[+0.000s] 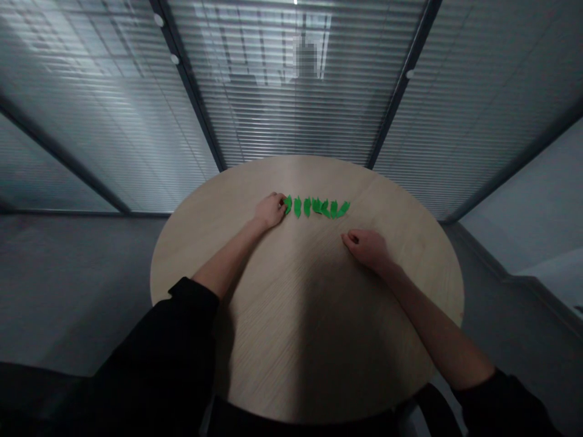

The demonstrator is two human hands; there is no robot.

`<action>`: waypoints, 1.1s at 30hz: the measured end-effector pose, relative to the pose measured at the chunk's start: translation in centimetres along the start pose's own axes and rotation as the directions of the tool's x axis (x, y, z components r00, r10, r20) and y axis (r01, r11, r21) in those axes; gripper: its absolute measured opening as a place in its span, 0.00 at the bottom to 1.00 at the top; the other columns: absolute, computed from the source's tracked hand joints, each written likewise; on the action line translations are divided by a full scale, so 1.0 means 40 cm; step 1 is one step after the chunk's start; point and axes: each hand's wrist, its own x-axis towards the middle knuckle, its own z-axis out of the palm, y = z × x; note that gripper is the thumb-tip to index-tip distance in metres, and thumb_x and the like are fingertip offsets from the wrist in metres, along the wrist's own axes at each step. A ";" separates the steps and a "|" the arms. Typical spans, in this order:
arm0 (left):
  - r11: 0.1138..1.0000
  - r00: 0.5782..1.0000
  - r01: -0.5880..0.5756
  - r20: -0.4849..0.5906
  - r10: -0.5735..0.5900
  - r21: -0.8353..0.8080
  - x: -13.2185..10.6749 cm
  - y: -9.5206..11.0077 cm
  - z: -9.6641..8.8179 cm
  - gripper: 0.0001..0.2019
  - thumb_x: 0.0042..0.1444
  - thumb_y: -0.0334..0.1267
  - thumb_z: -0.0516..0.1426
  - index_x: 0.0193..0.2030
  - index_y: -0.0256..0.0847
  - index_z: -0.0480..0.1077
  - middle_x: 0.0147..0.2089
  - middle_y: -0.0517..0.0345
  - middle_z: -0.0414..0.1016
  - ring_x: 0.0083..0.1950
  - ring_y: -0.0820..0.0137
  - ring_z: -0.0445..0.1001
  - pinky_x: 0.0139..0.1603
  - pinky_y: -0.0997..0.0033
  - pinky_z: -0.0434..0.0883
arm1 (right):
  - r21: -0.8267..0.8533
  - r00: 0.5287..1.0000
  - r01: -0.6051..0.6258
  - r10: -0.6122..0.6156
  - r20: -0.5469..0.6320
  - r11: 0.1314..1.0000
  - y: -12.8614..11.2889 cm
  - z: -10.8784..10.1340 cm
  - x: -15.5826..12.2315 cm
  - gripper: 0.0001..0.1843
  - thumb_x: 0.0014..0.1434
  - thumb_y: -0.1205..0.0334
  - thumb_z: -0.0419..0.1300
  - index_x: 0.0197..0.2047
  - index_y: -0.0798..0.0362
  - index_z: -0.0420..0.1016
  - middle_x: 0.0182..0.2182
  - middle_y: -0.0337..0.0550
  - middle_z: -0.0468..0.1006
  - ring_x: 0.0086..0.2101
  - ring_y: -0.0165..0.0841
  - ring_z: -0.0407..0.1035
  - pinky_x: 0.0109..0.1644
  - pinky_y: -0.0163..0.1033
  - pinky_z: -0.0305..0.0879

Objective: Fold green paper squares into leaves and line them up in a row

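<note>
A row of several small green leaf-shaped pieces (319,207) lies across the far middle of a round, light wooden table (255,340). My left hand (270,210) rests at the left end of the row with its fingers curled, the fingertips pinching the leftmost green piece (288,204). My right hand (367,247) lies on the table just in front of the row's right end, fingers folded into a loose fist and apart from the pieces. Nothing shows in that hand.
Glass walls with closed blinds (282,97) and dark frames stand right behind the table. Grey floor (68,279) surrounds it on both sides. A reflected figure shows faintly in the glass.
</note>
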 end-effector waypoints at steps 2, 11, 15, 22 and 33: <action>1.000 1.000 -0.002 -0.016 0.001 -0.023 -0.006 -0.004 -0.003 0.12 0.64 0.35 0.56 0.51 0.39 0.75 0.49 0.45 0.79 0.44 0.61 0.76 0.49 0.62 0.73 | 0.005 1.000 0.004 -0.004 -0.001 1.000 -0.001 -0.002 -0.001 0.22 0.66 0.48 0.50 0.23 0.50 0.62 0.23 0.42 0.69 0.26 0.33 0.59 0.31 0.40 0.45; 0.994 1.000 -0.005 -0.023 0.003 -0.107 -0.118 -0.026 -0.073 0.13 0.64 0.39 0.54 0.48 0.36 0.76 0.46 0.44 0.81 0.42 0.62 0.77 0.48 0.63 0.74 | 0.005 1.000 0.008 -0.008 -0.006 1.000 0.001 0.001 0.001 0.22 0.66 0.48 0.50 0.24 0.50 0.62 0.24 0.42 0.68 0.26 0.33 0.58 0.32 0.40 0.45; 0.992 0.998 -0.019 0.049 0.026 -0.124 -0.234 -0.039 -0.135 0.14 0.65 0.44 0.55 0.40 0.39 0.77 0.39 0.49 0.82 0.36 0.64 0.76 0.41 0.66 0.72 | 0.001 1.000 0.012 -0.012 -0.017 1.000 0.004 0.004 0.000 0.21 0.66 0.48 0.50 0.23 0.50 0.62 0.23 0.42 0.69 0.26 0.34 0.58 0.32 0.40 0.45; 0.986 0.994 0.108 0.021 -0.106 -0.130 -0.525 -0.037 -0.247 0.16 0.67 0.50 0.54 0.41 0.44 0.79 0.34 0.55 0.82 0.32 0.65 0.77 0.35 0.67 0.70 | 0.000 1.000 0.022 -0.022 -0.016 1.000 0.007 0.001 -0.001 0.22 0.65 0.48 0.51 0.23 0.50 0.61 0.23 0.42 0.70 0.26 0.34 0.59 0.31 0.40 0.46; 0.870 0.821 0.492 -0.350 -0.452 0.030 -1.111 -0.035 -0.231 0.20 0.67 0.47 0.50 0.24 0.45 0.65 0.17 0.63 0.63 0.16 0.69 0.67 0.18 0.71 0.61 | -0.001 0.997 0.079 -0.079 0.017 0.997 0.012 -0.006 -0.010 0.21 0.66 0.47 0.53 0.25 0.50 0.63 0.24 0.42 0.71 0.26 0.34 0.60 0.32 0.40 0.46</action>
